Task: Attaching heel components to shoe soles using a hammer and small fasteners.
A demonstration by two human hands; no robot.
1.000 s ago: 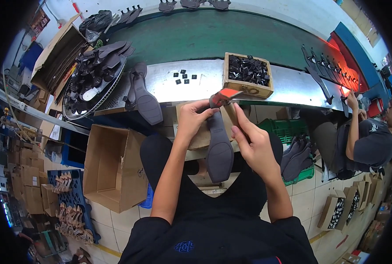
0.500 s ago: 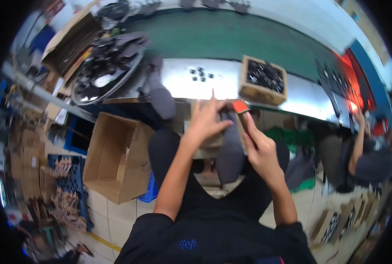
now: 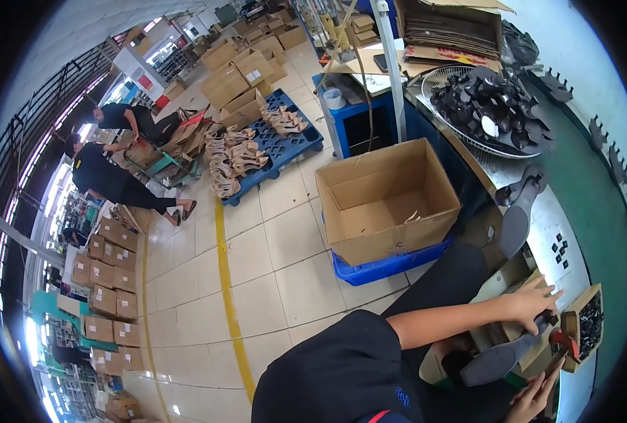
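Note:
A grey shoe sole with a heel (image 3: 498, 358) lies between my knees, heel end away from me. My left hand (image 3: 527, 306) is over that heel end, fingers spread and thumb against or just above it; exact contact is unclear. My right hand (image 3: 534, 397), low in the view, is closed round the handle of a hammer (image 3: 564, 344) with a red-orange head. The hammer head is beside the heel, near a wooden box (image 3: 573, 326) of small black pieces. Several small black squares (image 3: 559, 248) lie on the metal bench. Another grey heeled sole (image 3: 516, 224) rests at the bench edge.
An open cardboard box (image 3: 391, 236) stands in a blue bin (image 3: 391, 262) at my left. A wire basket (image 3: 437, 74) of dark parts is on the bench. A blue pallet (image 3: 285, 156) holds tan shoe parts. Two people (image 3: 116, 173) work beyond, near stacked cartons (image 3: 109, 282).
My view has swung far to the left, so the bench and both hands now sit at the right. My left hand stays by the heel; my right still grips the hammer.

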